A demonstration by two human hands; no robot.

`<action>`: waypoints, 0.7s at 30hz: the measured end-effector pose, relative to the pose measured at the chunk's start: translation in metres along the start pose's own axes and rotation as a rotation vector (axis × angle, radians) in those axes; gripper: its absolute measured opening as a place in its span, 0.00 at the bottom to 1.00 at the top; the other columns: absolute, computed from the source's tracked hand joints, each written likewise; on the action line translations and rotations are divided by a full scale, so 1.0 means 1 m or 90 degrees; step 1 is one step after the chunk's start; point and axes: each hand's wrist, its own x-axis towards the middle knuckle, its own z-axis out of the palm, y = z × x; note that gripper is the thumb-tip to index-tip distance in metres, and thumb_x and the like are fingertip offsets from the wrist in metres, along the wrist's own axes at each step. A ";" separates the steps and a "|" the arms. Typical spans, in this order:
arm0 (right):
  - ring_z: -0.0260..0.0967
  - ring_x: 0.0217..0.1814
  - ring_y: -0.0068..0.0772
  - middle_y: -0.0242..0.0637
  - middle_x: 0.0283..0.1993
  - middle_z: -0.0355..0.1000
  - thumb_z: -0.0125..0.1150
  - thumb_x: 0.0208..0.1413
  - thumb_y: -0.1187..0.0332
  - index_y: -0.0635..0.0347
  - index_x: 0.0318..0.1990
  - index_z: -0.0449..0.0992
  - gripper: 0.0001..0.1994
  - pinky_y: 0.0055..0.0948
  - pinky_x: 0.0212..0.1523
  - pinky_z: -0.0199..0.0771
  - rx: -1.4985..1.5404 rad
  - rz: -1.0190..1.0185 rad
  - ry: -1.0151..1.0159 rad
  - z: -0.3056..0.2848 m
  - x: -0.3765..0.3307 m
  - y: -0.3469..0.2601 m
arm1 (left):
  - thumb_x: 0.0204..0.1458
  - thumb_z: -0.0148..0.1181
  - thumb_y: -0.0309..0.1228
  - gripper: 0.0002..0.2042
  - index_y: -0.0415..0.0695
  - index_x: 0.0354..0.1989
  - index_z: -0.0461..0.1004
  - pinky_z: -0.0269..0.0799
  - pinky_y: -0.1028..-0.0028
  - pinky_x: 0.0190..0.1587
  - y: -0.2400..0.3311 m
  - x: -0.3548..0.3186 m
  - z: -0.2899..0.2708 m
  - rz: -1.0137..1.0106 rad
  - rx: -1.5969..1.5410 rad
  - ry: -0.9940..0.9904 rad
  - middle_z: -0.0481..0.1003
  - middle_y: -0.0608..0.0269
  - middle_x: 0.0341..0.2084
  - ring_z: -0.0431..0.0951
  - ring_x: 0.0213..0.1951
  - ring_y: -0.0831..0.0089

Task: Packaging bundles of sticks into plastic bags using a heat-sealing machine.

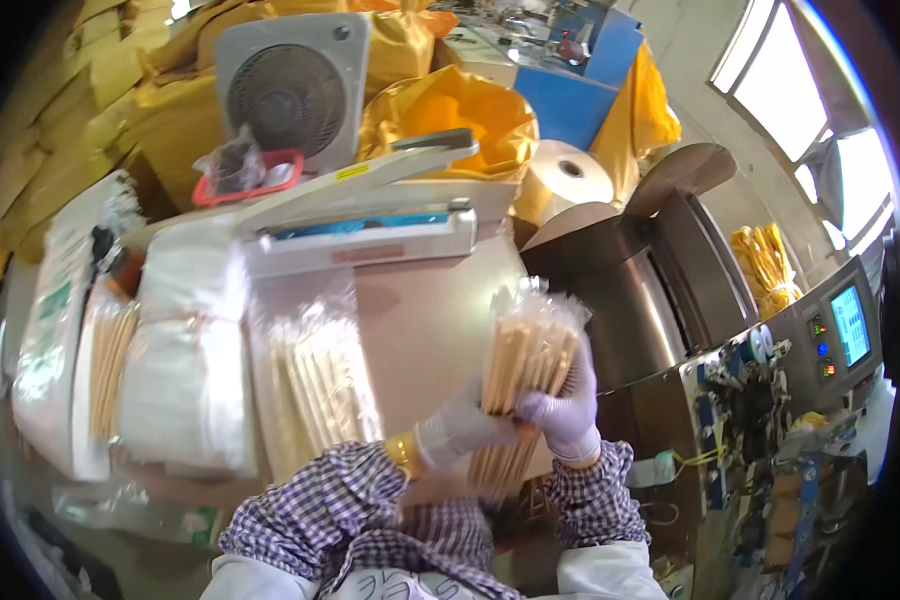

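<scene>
Both my hands, in pale gloves, are closed round an upright bundle of wooden chopsticks (pixel 527 355), with crinkled clear plastic wrapping at its upper end. My left hand (pixel 465 432) grips it from the left, its fingertips hidden by the sticks. My right hand (pixel 568 405) wraps its right side, thumb across the front. The bundle's lower ends are blurred. To the left, a clear plastic bag (pixel 315 290) with more wooden chopsticks (pixel 322 375) in it lies on the table (pixel 410 335).
A long bag sealer (pixel 370 245) with its arm raised lies behind the bag. Stacked plastic bags (pixel 190 390) are at the left. A fan (pixel 295 95), a red basket (pixel 280 175) and a yellow sack (pixel 470 115) stand behind. A metal machine (pixel 620 310) borders the right side.
</scene>
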 end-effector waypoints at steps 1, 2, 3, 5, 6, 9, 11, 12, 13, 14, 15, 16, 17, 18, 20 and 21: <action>0.53 0.62 0.40 0.41 0.63 0.51 0.76 0.31 0.64 0.62 0.64 0.48 0.51 0.40 0.58 0.58 0.064 -0.048 0.030 0.016 -0.008 -0.004 | 0.41 0.67 0.36 0.28 0.42 0.52 0.65 0.72 0.69 0.47 0.001 -0.030 0.002 -0.132 -0.127 -0.009 0.72 0.57 0.42 0.72 0.46 0.66; 0.50 0.64 0.44 0.43 0.66 0.46 0.76 0.30 0.64 0.59 0.65 0.46 0.53 0.44 0.59 0.57 0.129 -0.093 0.060 0.037 -0.013 -0.017 | 0.41 0.67 0.36 0.28 0.40 0.52 0.65 0.73 0.71 0.45 0.004 -0.061 0.009 -0.259 -0.259 -0.014 0.72 0.56 0.42 0.73 0.45 0.68; 0.46 0.66 0.49 0.43 0.69 0.38 0.76 0.27 0.63 0.55 0.66 0.44 0.56 0.47 0.60 0.57 0.265 0.021 0.037 0.052 -0.020 -0.019 | 0.41 0.67 0.36 0.28 0.40 0.52 0.65 0.73 0.71 0.45 -0.001 -0.089 0.010 -0.267 -0.256 0.020 0.72 0.56 0.42 0.73 0.45 0.68; 0.57 0.60 0.47 0.46 0.60 0.57 0.70 0.35 0.65 0.61 0.54 0.65 0.33 0.42 0.56 0.61 0.311 0.178 -0.207 0.054 -0.039 0.000 | 0.44 0.63 0.43 0.31 0.38 0.55 0.63 0.67 0.70 0.51 -0.021 -0.136 0.007 -0.413 -0.361 -0.113 0.71 0.56 0.45 0.72 0.46 0.67; 0.62 0.55 0.45 0.47 0.54 0.65 0.67 0.39 0.66 0.62 0.46 0.72 0.24 0.40 0.54 0.64 0.287 0.220 -0.330 0.051 -0.047 0.016 | 0.44 0.63 0.43 0.31 0.38 0.55 0.63 0.67 0.70 0.51 -0.025 -0.151 0.010 -0.414 -0.361 -0.109 0.71 0.56 0.45 0.72 0.46 0.67; 0.68 0.45 0.36 0.42 0.39 0.73 0.62 0.44 0.70 0.64 0.33 0.76 0.09 0.33 0.49 0.67 0.208 0.289 -0.270 0.077 -0.064 0.036 | 0.45 0.59 0.52 0.34 0.36 0.52 0.64 0.66 0.70 0.50 -0.021 -0.192 0.002 -0.325 0.127 0.032 0.71 0.53 0.43 0.72 0.45 0.65; 0.68 0.43 0.32 0.40 0.37 0.73 0.61 0.45 0.70 0.64 0.33 0.76 0.08 0.31 0.48 0.67 0.208 0.307 -0.245 0.090 -0.071 0.041 | 0.45 0.60 0.49 0.31 0.37 0.51 0.65 0.66 0.69 0.47 0.002 -0.217 -0.011 -0.139 0.430 0.147 0.71 0.51 0.40 0.71 0.43 0.63; 0.68 0.41 0.29 0.38 0.36 0.73 0.61 0.46 0.71 0.64 0.33 0.75 0.07 0.29 0.46 0.67 0.203 0.324 -0.215 0.096 -0.072 0.044 | 0.46 0.60 0.46 0.29 0.38 0.51 0.65 0.67 0.68 0.45 0.011 -0.226 -0.014 0.015 0.557 0.238 0.71 0.51 0.38 0.72 0.42 0.62; 0.68 0.41 0.29 0.38 0.36 0.73 0.58 0.47 0.73 0.65 0.33 0.75 0.07 0.28 0.46 0.67 0.239 0.332 -0.188 0.104 -0.076 0.047 | 0.46 0.60 0.46 0.29 0.38 0.51 0.65 0.67 0.68 0.45 0.018 -0.226 -0.020 0.022 0.561 0.240 0.71 0.51 0.38 0.72 0.42 0.62; 0.68 0.41 0.29 0.38 0.36 0.73 0.58 0.47 0.73 0.65 0.33 0.75 0.07 0.28 0.46 0.67 0.227 0.326 -0.190 0.110 -0.078 0.048 | 0.46 0.59 0.43 0.27 0.38 0.51 0.66 0.68 0.68 0.43 0.024 -0.218 -0.028 0.087 0.828 0.275 0.71 0.51 0.36 0.72 0.38 0.62; 0.69 0.39 0.31 0.40 0.35 0.73 0.57 0.47 0.73 0.65 0.32 0.74 0.06 0.30 0.45 0.69 0.208 0.328 -0.172 0.121 -0.078 0.048 | 0.47 0.58 0.40 0.25 0.38 0.50 0.66 0.69 0.68 0.41 0.032 -0.213 -0.036 0.151 1.103 0.315 0.70 0.52 0.33 0.73 0.35 0.61; 0.70 0.37 0.34 0.41 0.34 0.72 0.56 0.48 0.74 0.65 0.31 0.74 0.05 0.32 0.44 0.71 0.188 0.328 -0.154 0.131 -0.078 0.049 | 0.48 0.55 0.34 0.17 0.39 0.45 0.71 0.71 0.70 0.35 0.015 -0.206 -0.055 0.139 1.195 0.354 0.70 0.57 0.28 0.73 0.29 0.66; 0.70 0.38 0.35 0.42 0.35 0.73 0.55 0.48 0.74 0.66 0.32 0.74 0.06 0.32 0.44 0.71 0.191 0.323 -0.175 0.137 -0.079 0.056 | 0.49 0.54 0.33 0.14 0.41 0.42 0.73 0.71 0.71 0.34 -0.004 -0.199 -0.078 0.043 1.143 0.367 0.71 0.58 0.26 0.74 0.28 0.67; 0.70 0.37 0.33 0.42 0.35 0.73 0.54 0.50 0.73 0.66 0.33 0.74 0.06 0.31 0.45 0.70 0.170 0.326 -0.203 0.145 -0.079 0.057 | 0.50 0.52 0.31 0.11 0.42 0.39 0.75 0.72 0.72 0.33 -0.001 -0.192 -0.088 -0.047 1.089 0.376 0.72 0.59 0.25 0.74 0.27 0.69; 0.68 0.45 0.32 0.44 0.41 0.71 0.51 0.52 0.73 0.69 0.40 0.73 0.10 0.29 0.51 0.66 -0.048 0.337 -0.173 0.151 -0.088 0.076 | 0.50 0.52 0.31 0.10 0.43 0.37 0.76 0.72 0.72 0.32 0.001 -0.181 -0.085 -0.049 0.811 0.464 0.73 0.60 0.24 0.74 0.26 0.67; 0.67 0.47 0.32 0.45 0.44 0.70 0.51 0.54 0.71 0.69 0.44 0.70 0.13 0.28 0.52 0.65 -0.113 0.225 -0.152 0.162 -0.098 0.079 | 0.51 0.51 0.30 0.09 0.44 0.36 0.77 0.72 0.71 0.31 0.003 -0.181 -0.080 -0.074 0.531 0.526 0.75 0.60 0.24 0.74 0.25 0.65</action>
